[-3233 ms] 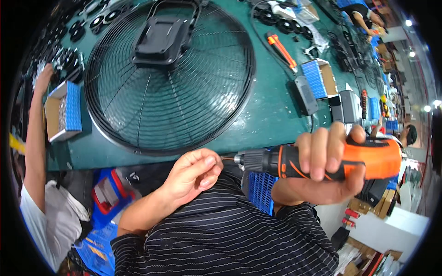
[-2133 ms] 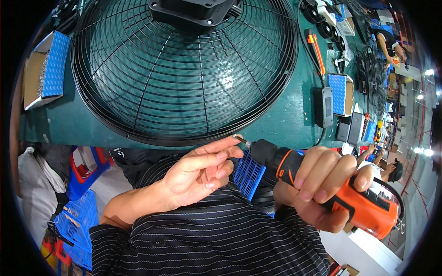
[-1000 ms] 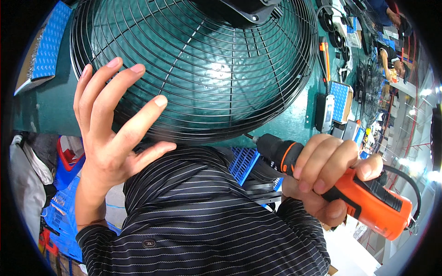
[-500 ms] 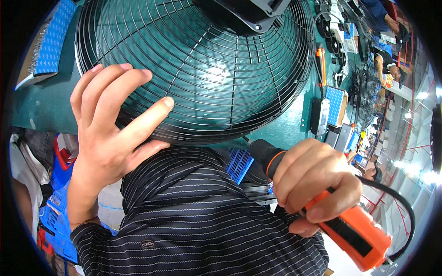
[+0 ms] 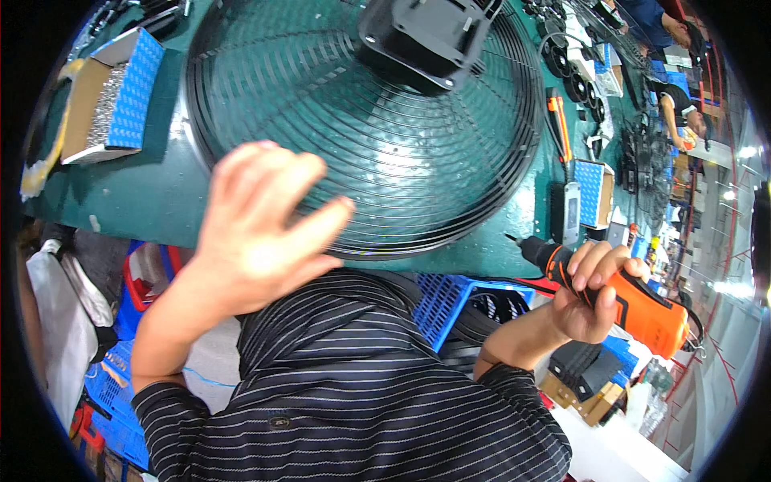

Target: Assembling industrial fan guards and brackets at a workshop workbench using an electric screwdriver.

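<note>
A large round black wire fan guard [image 5: 450,161] with a black motor block [image 5: 422,36] at its centre lies flat on the green workbench [image 5: 144,193]. My left hand [image 5: 257,225] hovers open and blurred over the guard's near left rim, fingers spread, holding nothing. My right hand [image 5: 590,293] grips an orange and black electric screwdriver [image 5: 618,297] off the bench's near right edge. The screwdriver's tip points left toward the guard's rim, a short way from it.
A cardboard box with a blue lid [image 5: 108,96] holds small screws at the far left. A second blue-lidded box [image 5: 594,193] and an orange-handled tool [image 5: 560,124] lie right of the guard. A blue crate [image 5: 458,301] sits under the bench. Another person [image 5: 671,96] works at the far right.
The screwdriver has swung out to the right with my right hand, away from my body. My left hand has shifted right along the guard's near rim and is blurred with motion.
</note>
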The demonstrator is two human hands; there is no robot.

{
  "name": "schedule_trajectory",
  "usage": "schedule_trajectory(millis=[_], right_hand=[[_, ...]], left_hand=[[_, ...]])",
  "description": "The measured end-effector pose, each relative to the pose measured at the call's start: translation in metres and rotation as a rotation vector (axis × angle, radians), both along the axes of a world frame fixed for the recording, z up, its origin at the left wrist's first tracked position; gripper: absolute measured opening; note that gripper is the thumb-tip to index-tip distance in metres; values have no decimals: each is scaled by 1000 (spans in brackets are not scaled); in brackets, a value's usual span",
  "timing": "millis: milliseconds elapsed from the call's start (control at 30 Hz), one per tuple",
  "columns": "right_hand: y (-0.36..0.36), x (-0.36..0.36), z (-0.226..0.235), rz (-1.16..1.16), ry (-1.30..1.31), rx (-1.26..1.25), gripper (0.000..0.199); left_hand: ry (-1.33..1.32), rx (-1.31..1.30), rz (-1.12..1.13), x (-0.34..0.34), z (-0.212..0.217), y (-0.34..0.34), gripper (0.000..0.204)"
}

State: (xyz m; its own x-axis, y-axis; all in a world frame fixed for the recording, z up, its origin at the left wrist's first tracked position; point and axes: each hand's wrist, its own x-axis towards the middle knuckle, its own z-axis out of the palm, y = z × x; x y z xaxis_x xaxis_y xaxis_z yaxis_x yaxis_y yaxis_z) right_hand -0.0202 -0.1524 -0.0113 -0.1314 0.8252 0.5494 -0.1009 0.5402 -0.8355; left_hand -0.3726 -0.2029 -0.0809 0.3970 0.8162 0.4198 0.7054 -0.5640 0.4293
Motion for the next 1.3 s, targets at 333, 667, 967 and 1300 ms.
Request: schedule_trajectory(millis=[333,667,967,1300], right_hand=[[-15,9,-27,-68,60,-115,40],[-10,2,-33,-106,69,-60,46],[-4,-5,-30,-77,175,-55,49],[-13,5,-45,-102,148,-70,47]], left_hand=[[126,180,32,60,-11,9,65],[247,123,196,-35,4,22,106],[420,100,786,-196,54,-4,33],[774,-686,726,-189,64,47,39]])
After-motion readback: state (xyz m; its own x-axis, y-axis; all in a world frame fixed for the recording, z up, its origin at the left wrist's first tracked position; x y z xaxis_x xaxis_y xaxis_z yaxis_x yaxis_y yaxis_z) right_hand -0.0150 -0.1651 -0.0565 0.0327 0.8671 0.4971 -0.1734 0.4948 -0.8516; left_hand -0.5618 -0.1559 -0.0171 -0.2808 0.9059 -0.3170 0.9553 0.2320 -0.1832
